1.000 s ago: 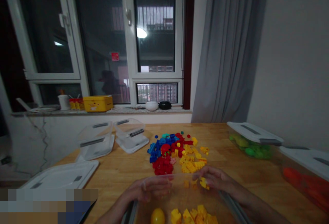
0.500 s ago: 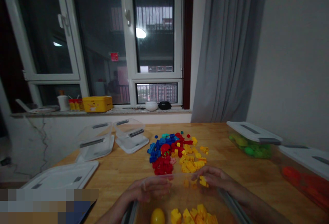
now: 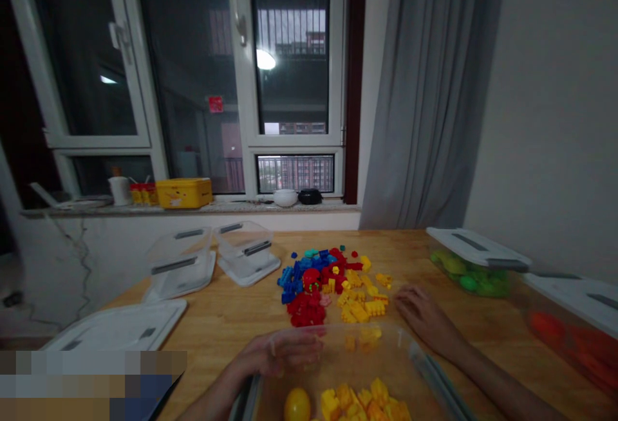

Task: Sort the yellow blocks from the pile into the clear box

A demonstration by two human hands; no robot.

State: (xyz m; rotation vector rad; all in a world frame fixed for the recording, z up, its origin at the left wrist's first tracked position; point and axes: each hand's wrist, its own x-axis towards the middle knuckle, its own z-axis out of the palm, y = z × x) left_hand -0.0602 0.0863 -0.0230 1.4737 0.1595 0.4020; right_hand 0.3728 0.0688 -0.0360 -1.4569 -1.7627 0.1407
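Observation:
A clear plastic box [image 3: 333, 369] stands close in front of me. Inside it lie several yellow toy bricks [image 3: 362, 402] and a smooth yellow egg-shaped piece [image 3: 297, 404]. My left hand [image 3: 282, 351] grips the box's far left corner, its fingers stretched along the far wall. On the table beyond the box, my right hand [image 3: 425, 318] reaches just right of the loose yellow bricks [image 3: 360, 305]. Its fingers are loosely bent, with nothing visible in them. Red bricks [image 3: 306, 310] and blue bricks [image 3: 292, 282] are heaped left of the yellow ones.
Two clear boxes on white lids [image 3: 248, 270] stand at the back left, with another white lid [image 3: 140, 324] nearer. To the right are a lidded box of green pieces [image 3: 473, 273] and a lidded box of red-orange pieces [image 3: 570, 337].
My right hand has moved from over the box, where a yellow brick was at its fingers, out right to the table beside the loose yellow bricks. My left hand stays at the box.

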